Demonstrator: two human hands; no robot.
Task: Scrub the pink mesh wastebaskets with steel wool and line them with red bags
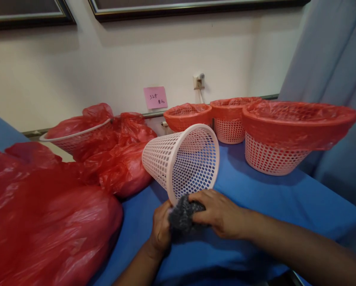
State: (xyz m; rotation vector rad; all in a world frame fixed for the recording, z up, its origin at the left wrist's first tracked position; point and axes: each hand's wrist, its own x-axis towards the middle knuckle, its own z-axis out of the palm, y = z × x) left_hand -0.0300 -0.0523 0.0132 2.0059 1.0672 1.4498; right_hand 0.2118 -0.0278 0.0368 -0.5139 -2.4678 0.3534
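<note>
A white perforated plastic wastebasket (161, 157) lies tilted on its side, its round mouth turned toward me. My left hand (160, 228) is closed on the lower edge of its rim, the fingers partly hidden behind the rim and a cloth. In my right hand (221, 214) is a crumpled dark grey cloth (182, 214), pinched between thumb and fingers. That cloth presses against the bottom of the rim, right beside my left hand.
Red plastic bags (55, 222) heap up on the left, around another white basket (73, 137). Baskets lined with red bags stand at the back and right, the largest basket (274, 157) nearest me. A blue cloth (255, 198) covers the table. A pink note (155, 98) and socket (199, 82) are on the wall.
</note>
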